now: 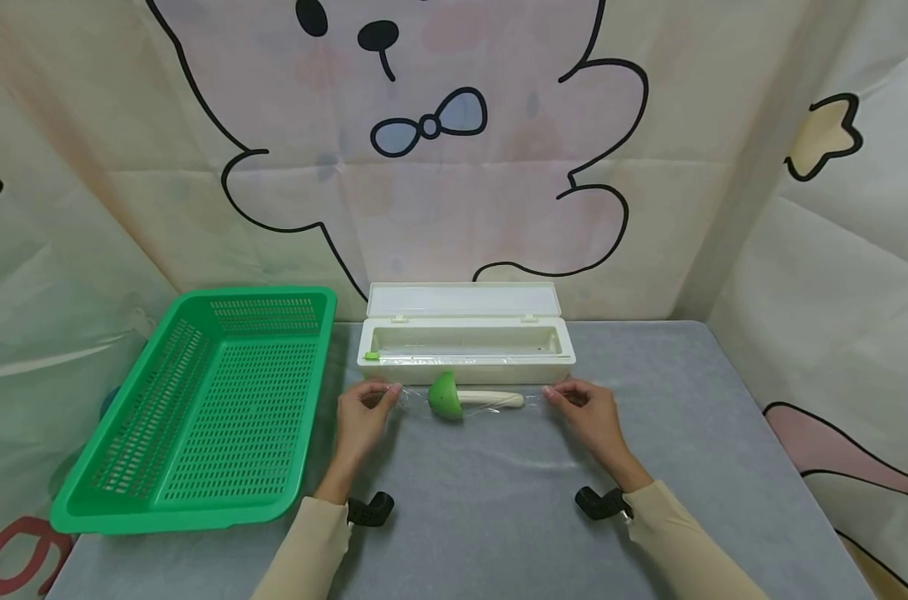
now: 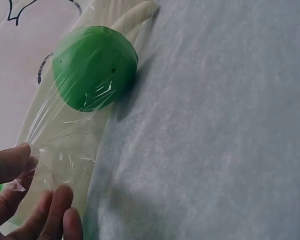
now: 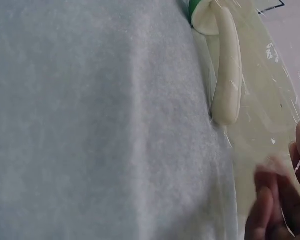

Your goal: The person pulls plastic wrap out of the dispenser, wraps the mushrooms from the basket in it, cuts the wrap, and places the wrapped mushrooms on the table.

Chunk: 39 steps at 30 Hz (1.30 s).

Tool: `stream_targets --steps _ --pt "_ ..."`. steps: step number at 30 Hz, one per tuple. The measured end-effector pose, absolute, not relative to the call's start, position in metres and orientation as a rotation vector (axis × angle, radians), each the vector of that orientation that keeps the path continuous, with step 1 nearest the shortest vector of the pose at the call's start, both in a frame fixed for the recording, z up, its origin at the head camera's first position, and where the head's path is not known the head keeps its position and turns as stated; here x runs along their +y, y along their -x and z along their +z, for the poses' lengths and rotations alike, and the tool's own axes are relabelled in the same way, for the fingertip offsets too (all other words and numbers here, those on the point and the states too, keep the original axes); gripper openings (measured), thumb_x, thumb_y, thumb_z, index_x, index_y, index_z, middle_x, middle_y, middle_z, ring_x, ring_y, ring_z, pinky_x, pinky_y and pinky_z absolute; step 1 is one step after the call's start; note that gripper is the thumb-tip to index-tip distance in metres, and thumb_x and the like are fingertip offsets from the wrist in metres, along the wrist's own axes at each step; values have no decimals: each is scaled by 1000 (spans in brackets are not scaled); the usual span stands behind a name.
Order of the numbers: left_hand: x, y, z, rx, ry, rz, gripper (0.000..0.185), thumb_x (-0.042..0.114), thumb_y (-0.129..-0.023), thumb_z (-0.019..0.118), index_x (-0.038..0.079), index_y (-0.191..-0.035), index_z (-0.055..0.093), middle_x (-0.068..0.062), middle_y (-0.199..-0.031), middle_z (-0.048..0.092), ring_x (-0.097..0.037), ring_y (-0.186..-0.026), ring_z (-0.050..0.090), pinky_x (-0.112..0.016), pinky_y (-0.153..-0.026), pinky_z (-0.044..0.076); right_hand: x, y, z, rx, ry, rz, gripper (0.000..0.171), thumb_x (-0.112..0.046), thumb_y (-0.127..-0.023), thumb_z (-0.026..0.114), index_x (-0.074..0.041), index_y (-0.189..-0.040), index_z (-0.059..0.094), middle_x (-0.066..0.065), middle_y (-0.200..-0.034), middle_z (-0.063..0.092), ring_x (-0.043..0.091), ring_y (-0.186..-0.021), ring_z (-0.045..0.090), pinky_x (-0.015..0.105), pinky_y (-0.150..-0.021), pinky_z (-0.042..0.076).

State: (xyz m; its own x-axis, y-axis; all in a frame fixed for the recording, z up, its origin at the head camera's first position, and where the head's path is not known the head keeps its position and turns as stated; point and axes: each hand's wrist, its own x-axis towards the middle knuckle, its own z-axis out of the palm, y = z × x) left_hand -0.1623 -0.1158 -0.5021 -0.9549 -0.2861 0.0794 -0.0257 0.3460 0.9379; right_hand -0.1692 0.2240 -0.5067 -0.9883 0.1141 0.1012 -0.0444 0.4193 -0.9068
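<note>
The left hand (image 1: 363, 412) and right hand (image 1: 584, 414) each pinch an end of the cling film (image 2: 65, 150), keeping it taut over the green-and-cream ladle (image 1: 464, 398), which lies on the worktop (image 1: 499, 500) just before the open dispenser box (image 1: 464, 342).

Basket (image 1: 198, 408) was bright green, perforated grid of small slots all over. Dispenser box (image 1: 464, 342) was white/cream with a small green tab at its left end. Ladle (image 1: 461, 398) had a green bowl and cream handle. Cling film (image 2: 65, 145) was clear, glossy with white glints. Worktop (image 1: 499, 500) was plain grey, felt-like. Backdrop curtain (image 1: 438, 150) was pale cream-pink, black-outline cartoon bear with blue bow. Sleeves (image 1: 686, 542) were beige.
</note>
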Motion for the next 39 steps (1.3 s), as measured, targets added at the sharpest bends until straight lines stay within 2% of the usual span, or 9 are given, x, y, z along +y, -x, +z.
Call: stream_targets --steps 3,6,12,16,19,24,28,34,39 --pt "-116 163 -504 -2386 -295 -1637 19 16 -90 80 -2 -91 76 -14 -90 72 -24 -83 66 -30 -71 52 224 171 -508 -2510 106 1631 23 -18 -90 81 3 -92 73 8 -81 73 6 -71 64 18 -62 51" --pt "-116 164 -505 -2359 -316 -1658 21 16 -89 82 -3 -90 72 -12 -85 71 -19 -78 64 -24 -67 50 223 172 -509 -2482 135 1645 23 -16 -88 82 3 -91 69 7 -78 71 5 -68 62 18 -60 48" --pt "-116 164 -503 -2249 -345 -1835 28 9 -89 80 -8 -105 64 -14 -83 69 -9 -67 62 -19 -59 50 221 171 -505 -2450 105 1711 30 -9 -89 80 9 -106 64 18 -85 74 1 -71 63 14 -65 48" --pt "-116 164 -501 -2137 -319 -2045 23 1 -91 75 -15 -107 68 -14 -82 70 -7 -60 64 -21 -57 56 221 172 -501 -2527 125 1705 30 -15 -93 77 10 -109 71 12 -88 74 1 -73 60 16 -63 47" --pt "-116 164 -498 -2058 -317 -2158 17 -2 -92 73 -16 -102 70 -13 -86 71 -9 -61 66 -23 -61 59 223 172 -496 -2571 138 1696 27 -15 -94 76 9 -105 73 6 -87 71 3 -74 58 18 -63 47" --pt "-116 164 -491 -2001 -310 -2202 19 0 -92 74 -14 -104 71 -15 -91 72 -11 -65 68 -27 -64 60 225 171 -490 -2502 92 1835 23 -8 -95 73 13 -103 69 8 -84 71 6 -73 63 19 -67 54" --pt "-116 165 -486 -1973 -299 -2210 21 2 -92 75 -13 -106 72 -17 -91 73 -12 -67 69 -29 -66 61 226 173 -486 -2391 49 1990 27 -4 -95 71 16 -112 66 10 -88 72 8 -74 69 24 -71 59" --pt "-116 169 -478 -1948 -283 -2186 23 5 -92 76 -11 -108 74 -18 -95 73 -11 -68 69 -28 -66 61 225 176 -478 -2338 18 1987 32 -8 -96 72 11 -120 68 11 -83 68 10 -70 69 24 -67 59" --pt "-114 173 -468 -1933 -281 -2164 23 7 -91 77 -10 -107 74 -18 -95 73 -10 -69 68 -27 -65 61 223 180 -469 -2297 40 2020 36 -9 -96 72 12 -124 66 11 -84 69 9 -70 70 23 -68 59"
